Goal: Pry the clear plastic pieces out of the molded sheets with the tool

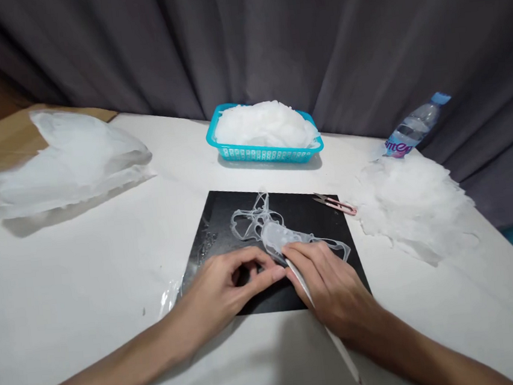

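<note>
Your right hand grips a thin white stick, its fingers at the near edge of the clear plastic piece on the black board. Your left hand curls in beside it; whether it pinches anything, you cannot tell. The piece lies spread out, handling under way; how much is finished or left is unclear.

Translucent looped piece, on black board

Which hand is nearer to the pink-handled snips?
Right. The right hand is below the snips, not touching them; the left hand is farther off, to their lower left.
</note>
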Tool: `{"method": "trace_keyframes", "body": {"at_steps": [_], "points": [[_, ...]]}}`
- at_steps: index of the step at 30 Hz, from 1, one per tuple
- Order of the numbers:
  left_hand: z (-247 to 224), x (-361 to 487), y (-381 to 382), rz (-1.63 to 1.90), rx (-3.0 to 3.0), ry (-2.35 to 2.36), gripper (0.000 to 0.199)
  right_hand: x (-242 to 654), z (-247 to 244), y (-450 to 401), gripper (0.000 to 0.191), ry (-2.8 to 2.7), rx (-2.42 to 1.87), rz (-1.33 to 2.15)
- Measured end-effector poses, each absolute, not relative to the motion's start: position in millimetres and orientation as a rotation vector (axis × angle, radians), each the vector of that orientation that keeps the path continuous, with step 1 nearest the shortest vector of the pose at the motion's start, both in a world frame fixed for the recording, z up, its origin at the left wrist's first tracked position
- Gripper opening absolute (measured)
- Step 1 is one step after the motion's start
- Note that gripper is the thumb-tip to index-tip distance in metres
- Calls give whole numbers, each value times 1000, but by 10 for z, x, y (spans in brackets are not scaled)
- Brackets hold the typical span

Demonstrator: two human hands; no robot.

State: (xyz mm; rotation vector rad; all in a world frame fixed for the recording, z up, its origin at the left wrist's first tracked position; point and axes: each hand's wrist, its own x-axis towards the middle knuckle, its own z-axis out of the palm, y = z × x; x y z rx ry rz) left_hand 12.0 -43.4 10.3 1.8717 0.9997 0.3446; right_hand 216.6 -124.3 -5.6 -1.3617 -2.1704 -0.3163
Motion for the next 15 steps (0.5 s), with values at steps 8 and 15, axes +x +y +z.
{"method": "trace_keyframes", "body": {"at_steps": [8, 15], "points": [[103, 161, -393, 440, 1584, 870, 38, 2069, -61, -1312, 23, -2166, -1316, -222], [98, 176, -300, 425, 1643, 875, 29, 2713, -18, -996, 25, -1568, -1614, -46]]}}
